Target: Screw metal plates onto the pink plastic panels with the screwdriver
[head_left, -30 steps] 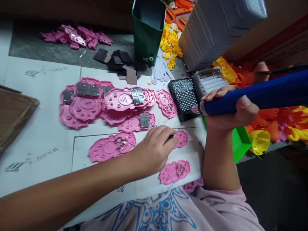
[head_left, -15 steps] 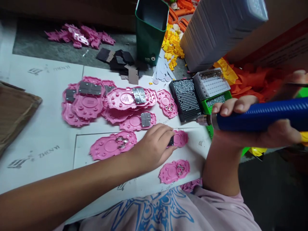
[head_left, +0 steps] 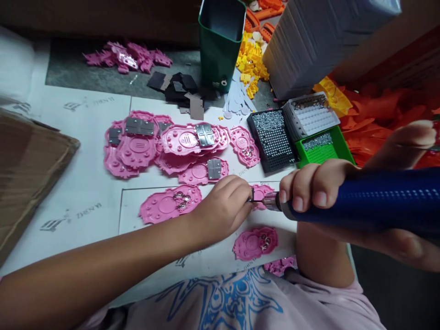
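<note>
Little room: left hand (head_left: 227, 207) beside screwdriver (head_left: 374, 198)

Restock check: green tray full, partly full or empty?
Partly full: metal pieces lie along the far side of the green tray; bare floor shows nearer.

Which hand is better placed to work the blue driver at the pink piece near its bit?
Right, probably: the right hand grips the blue driver, its bit over the pink piece. The left hand appears to be steadying that piece.
</note>
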Demonstrator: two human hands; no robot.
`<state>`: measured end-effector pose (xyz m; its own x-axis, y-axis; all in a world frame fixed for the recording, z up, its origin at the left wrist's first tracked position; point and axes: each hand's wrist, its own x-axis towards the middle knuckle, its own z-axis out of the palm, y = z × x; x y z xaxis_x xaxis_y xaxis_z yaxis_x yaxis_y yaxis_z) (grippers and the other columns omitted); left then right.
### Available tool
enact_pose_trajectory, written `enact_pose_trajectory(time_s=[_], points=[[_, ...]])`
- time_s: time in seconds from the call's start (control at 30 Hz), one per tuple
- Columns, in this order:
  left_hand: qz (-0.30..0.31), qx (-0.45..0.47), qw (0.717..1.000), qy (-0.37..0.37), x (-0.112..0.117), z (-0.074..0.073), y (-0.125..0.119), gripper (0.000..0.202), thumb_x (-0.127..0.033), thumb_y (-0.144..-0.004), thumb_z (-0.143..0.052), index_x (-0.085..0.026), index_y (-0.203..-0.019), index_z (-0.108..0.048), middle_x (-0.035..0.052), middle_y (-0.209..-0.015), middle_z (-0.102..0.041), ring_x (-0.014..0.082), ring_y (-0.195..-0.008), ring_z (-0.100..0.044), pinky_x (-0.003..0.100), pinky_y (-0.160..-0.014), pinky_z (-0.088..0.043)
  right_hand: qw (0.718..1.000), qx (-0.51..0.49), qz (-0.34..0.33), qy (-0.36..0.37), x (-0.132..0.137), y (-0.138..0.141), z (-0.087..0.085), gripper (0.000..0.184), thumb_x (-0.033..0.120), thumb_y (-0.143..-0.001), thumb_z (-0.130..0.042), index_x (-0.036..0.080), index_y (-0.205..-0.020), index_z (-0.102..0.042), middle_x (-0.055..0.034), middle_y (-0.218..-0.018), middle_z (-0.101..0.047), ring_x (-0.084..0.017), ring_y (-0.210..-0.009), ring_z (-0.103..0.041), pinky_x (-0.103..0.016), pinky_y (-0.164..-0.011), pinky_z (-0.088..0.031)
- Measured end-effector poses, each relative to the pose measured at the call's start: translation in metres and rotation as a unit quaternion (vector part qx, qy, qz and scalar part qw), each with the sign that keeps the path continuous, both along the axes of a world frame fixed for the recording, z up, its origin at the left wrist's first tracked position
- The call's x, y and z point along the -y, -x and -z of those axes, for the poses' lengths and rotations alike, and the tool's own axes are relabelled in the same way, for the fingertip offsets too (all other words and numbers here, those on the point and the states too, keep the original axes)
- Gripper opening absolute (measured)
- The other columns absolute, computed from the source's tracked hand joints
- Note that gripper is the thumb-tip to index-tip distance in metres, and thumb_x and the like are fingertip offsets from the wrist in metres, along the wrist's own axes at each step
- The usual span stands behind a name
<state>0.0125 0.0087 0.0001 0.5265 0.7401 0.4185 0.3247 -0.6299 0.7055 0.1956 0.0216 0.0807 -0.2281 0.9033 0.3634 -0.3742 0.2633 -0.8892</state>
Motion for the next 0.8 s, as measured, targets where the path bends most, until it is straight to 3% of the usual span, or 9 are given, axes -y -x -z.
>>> enact_pose_trajectory(time_s=[0.07,0.37,0.5,0.57,0.67,0.8], points=[[0.006,-0.003,1.0,-0.002,0.0,0.001,0.0,0.012,-0.012,-0.094,-0.048,-0.012,-0.085,-0.057,0.011,-0.086,-0.063,0.0223,-0.085,-0.056,0.038,-0.081,-0.05,1.0,-0.004,-0.005,-0.016,-0.001,0.0,0.002,0.053,0.041,-0.081,-0.072,0.032,-0.129,-0.053,-0.0012,-0.073,-0.061,-0.019,-0.06,-0.061,-0.038,-0.059,-0.054],[0.02,-0.005,1.0,0.021,0.0,0.003,0.003,0.015,-0.009,-0.094,-0.046,-0.013,-0.089,-0.059,0.009,-0.085,-0.064,0.0206,-0.085,-0.058,0.037,-0.08,-0.051,0.996,0.005,0.022,0.081,0.011,0.011,-0.007,0.052,0.037,-0.081,-0.073,0.034,-0.128,-0.051,-0.0004,-0.08,-0.061,-0.018,-0.07,-0.063,-0.039,-0.072,-0.054],[0.015,-0.009,0.999,0.032,0.0,0.0,0.001,0.012,-0.016,-0.095,-0.05,-0.011,-0.099,-0.06,0.012,-0.096,-0.065,0.0225,-0.092,-0.058,0.039,-0.086,-0.051,0.999,-0.017,0.025,0.041,0.007,0.013,0.002,0.058,0.039,-0.078,-0.072,0.033,-0.131,-0.049,-0.0002,-0.078,-0.06,-0.017,-0.067,-0.061,-0.037,-0.066,-0.053],[0.016,-0.03,0.999,0.04,0.001,-0.001,0.001,0.024,-0.025,-0.091,-0.06,-0.008,-0.108,-0.058,0.0154,-0.105,-0.064,0.0262,-0.098,-0.057,0.043,-0.091,-0.05,0.999,-0.01,0.022,0.029,0.002,0.012,0.006,0.061,0.037,-0.076,-0.071,0.033,-0.132,-0.048,-0.0004,-0.078,-0.06,-0.018,-0.066,-0.06,-0.038,-0.065,-0.052],[0.021,-0.063,0.997,0.028,0.002,-0.001,0.001,0.045,-0.029,-0.085,-0.069,-0.003,-0.118,-0.054,0.0189,-0.112,-0.063,0.031,-0.106,-0.055,0.048,-0.095,-0.048,0.999,0.026,0.032,-0.012,-0.003,0.008,0.008,0.049,0.031,-0.078,-0.066,0.032,-0.125,-0.055,-0.0013,-0.078,-0.058,-0.019,-0.065,-0.06,-0.039,-0.064,-0.052],[0.01,-0.077,0.997,0.01,0.003,0.002,0.002,0.042,-0.022,-0.087,-0.062,-0.003,-0.123,-0.051,0.0187,-0.11,-0.064,0.0305,-0.105,-0.056,0.048,-0.094,-0.049,0.996,0.066,0.056,-0.035,-0.009,0.006,0.01,0.036,0.034,-0.078,-0.063,0.033,-0.114,-0.062,-0.001,-0.074,-0.056,-0.019,-0.061,-0.06,-0.04,-0.063,-0.052]])
